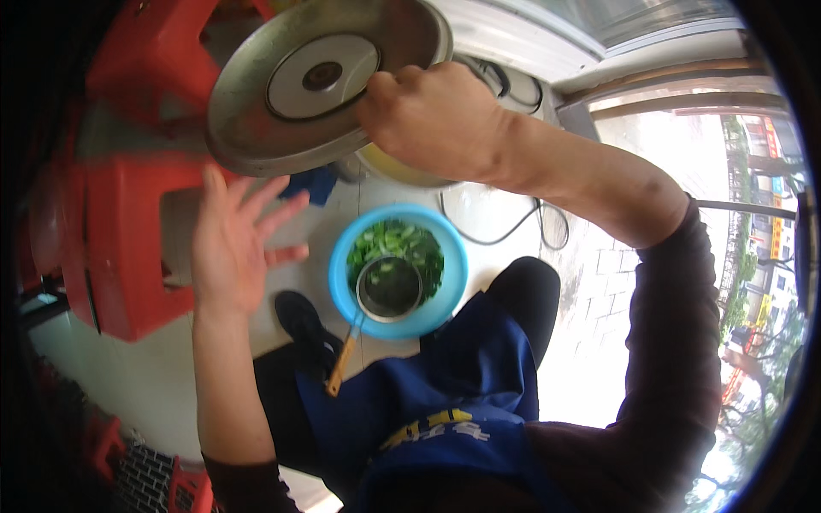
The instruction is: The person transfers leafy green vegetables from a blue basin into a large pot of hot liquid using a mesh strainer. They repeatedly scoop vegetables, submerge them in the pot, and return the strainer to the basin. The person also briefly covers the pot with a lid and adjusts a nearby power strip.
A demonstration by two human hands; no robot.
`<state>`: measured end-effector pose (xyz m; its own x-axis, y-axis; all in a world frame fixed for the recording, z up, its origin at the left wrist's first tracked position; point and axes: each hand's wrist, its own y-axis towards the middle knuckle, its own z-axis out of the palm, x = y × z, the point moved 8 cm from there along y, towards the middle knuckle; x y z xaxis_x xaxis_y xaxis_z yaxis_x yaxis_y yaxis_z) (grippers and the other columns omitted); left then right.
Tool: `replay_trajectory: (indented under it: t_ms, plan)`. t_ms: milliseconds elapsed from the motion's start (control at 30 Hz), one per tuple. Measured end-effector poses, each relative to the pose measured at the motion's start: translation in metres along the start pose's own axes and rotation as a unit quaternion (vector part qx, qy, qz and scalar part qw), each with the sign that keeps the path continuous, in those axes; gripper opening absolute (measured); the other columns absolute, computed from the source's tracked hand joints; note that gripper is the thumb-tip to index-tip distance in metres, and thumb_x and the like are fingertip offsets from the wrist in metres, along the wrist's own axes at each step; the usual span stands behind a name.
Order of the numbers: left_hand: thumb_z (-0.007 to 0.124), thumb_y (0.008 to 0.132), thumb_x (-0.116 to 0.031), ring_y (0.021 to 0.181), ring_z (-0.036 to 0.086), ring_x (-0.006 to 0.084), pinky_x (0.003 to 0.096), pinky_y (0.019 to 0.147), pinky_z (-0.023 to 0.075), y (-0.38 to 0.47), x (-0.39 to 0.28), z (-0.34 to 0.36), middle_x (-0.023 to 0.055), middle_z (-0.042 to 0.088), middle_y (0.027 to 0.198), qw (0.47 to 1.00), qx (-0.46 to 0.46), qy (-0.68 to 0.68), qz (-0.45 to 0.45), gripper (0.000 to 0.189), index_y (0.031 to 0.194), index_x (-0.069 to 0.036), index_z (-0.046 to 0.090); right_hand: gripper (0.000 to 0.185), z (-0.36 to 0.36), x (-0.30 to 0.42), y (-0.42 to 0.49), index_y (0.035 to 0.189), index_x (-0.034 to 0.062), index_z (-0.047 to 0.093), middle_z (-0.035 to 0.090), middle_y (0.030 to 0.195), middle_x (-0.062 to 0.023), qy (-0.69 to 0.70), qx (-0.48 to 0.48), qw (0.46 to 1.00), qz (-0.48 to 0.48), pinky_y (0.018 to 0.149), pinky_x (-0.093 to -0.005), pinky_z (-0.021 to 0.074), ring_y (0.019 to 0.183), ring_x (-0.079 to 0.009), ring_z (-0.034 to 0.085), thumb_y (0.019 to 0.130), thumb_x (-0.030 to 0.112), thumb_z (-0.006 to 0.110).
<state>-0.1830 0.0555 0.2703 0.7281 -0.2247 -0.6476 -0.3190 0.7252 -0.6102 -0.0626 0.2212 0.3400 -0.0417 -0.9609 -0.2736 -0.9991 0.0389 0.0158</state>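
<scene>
My right hand [436, 115] is closed on the near rim of a wide, round metal lid [244, 122], which is tilted in the air. A pale disc with a brown centre sits in the middle of the lid. My left hand [237, 250] is empty, palm turned up and fingers spread, just below the lid's left side. On the floor between my feet stands a light blue plastic basin [454, 276] holding chopped green leaves [397, 240]. A round strainer [389, 288] lies over the leaves, its wooden handle [343, 362] sticking out over the basin's rim towards me.
Red plastic stools [131, 243] stand at the left. Behind the right hand, a yellowish round container [391, 163] is mostly hidden. A black cable [494, 240] loops over the tiled floor to the right. A dark blue cloth [314, 185] lies beyond the left hand. A doorway opens at the right.
</scene>
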Motion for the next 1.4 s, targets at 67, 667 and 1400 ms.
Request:
replay_trajectory:
  t_ms: [67, 667, 1400]
  plan:
    - [0.067, 0.107, -0.046, 0.108, 0.073, 0.0240, 0.0335, 0.064, 0.0623, 0.013, 0.004, 0.000, 0.0163, 0.071, 0.133, 1.000, -0.007, -0.023, -0.019, 0.057, 0.141, -0.002, 0.061, 0.015, -0.010, 0.013, -0.020, 0.093, 0.0042, 0.080, 0.073, 0.092, -0.0144, 0.031, -0.029, 0.999, -0.011, 0.061, -0.0398, 0.0655, 0.081, -0.0308, 0.080, 0.083, 0.012, 0.073]
    - [0.073, 0.097, -0.015, 0.077, 0.070, 0.0163, 0.0315, 0.060, 0.0588, 0.023, 0.009, -0.061, 0.0067, 0.074, 0.095, 0.984, -0.172, 0.020, 0.030, 0.016, 0.109, -0.006, 0.068, 0.055, 0.183, 0.402, -0.147, 0.153, 0.0061, 0.052, 0.045, 0.158, -0.0246, 0.593, 0.302, 0.740, 0.098, 0.079, -0.0495, 0.0656, 0.095, -0.0402, 0.078, 0.100, 0.008, 0.063]
    - [0.073, 0.098, -0.016, 0.076, 0.072, 0.0165, 0.0331, 0.060, 0.0606, 0.028, 0.010, -0.041, 0.0066, 0.075, 0.092, 0.990, -0.119, 0.065, 0.039, 0.020, 0.111, 0.000, 0.071, 0.022, 0.087, 0.169, -0.225, 0.093, 0.0026, 0.069, 0.071, 0.087, -0.0156, 0.641, 0.121, 0.631, 0.420, 0.073, -0.0422, 0.0590, 0.081, -0.0390, 0.072, 0.094, 0.019, 0.085]
